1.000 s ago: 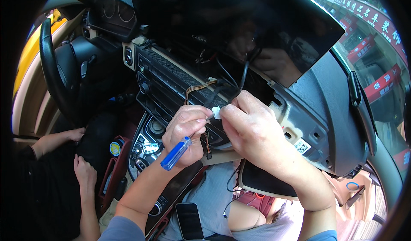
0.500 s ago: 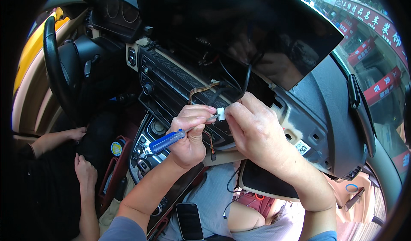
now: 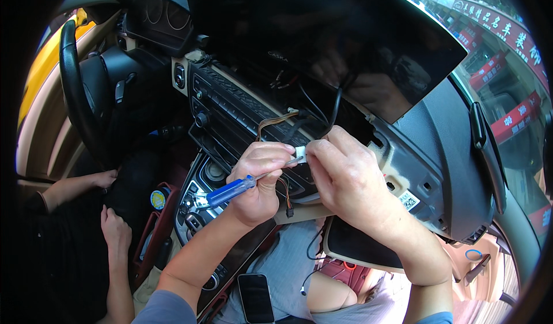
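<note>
My left hand [image 3: 257, 177] is closed around a screwdriver [image 3: 230, 191] with a clear blue handle. The thin metal shaft points up and right, and its tip meets a small white wire connector [image 3: 300, 154]. From the other side, my right hand [image 3: 345, 171] pinches that connector between thumb and fingers; its far end is hidden by them. A black cable [image 3: 336, 108] hangs down just behind my right hand. Bundled brown wires [image 3: 271, 120] run past above my left hand, and a small black plug [image 3: 290, 212] dangles on coloured wires below it.
A large black screen [image 3: 322, 42] leans over the opened dashboard. Left of my hands is the radio panel [image 3: 230, 105], with the steering wheel [image 3: 72, 76] beyond. Another person's hand [image 3: 116, 229] rests at the left. A phone [image 3: 256, 298] lies on my lap.
The screwdriver tip has shifted slightly right and down against the white connector, which is tilted a little differently. Both hands stay in nearly the same place.
</note>
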A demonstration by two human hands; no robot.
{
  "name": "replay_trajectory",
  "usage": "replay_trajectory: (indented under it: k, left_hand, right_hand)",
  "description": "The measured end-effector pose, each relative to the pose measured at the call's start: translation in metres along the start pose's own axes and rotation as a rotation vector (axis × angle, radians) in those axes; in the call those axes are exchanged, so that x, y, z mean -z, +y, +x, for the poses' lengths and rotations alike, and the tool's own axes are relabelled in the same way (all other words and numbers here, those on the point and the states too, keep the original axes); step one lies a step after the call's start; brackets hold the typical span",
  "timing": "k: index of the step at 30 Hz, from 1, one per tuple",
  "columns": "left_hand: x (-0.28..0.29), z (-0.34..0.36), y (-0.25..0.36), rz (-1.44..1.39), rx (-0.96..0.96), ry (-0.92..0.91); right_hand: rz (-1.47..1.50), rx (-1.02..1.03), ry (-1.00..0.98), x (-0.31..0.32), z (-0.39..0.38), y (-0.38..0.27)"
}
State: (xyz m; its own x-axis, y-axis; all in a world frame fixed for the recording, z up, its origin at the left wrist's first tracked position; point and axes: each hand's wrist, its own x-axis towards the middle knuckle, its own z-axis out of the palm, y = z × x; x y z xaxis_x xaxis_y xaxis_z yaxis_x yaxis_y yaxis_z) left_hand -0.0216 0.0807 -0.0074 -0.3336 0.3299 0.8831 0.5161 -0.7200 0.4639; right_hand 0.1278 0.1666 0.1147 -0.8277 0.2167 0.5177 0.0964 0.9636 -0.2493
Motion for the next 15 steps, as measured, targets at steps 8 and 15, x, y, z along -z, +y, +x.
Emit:
replay_trajectory:
  k: [8, 15]
  left_hand:
    - [0.005, 0.006, 0.002, 0.034, -0.029, -0.033]
    - [0.011, 0.009, 0.005, 0.040, -0.028, -0.080]
  right_hand:
    - [0.001, 0.004, 0.035, -0.001, -0.001, 0.002]
    - [-0.001, 0.005, 0.043, -0.002, -0.001, 0.001]
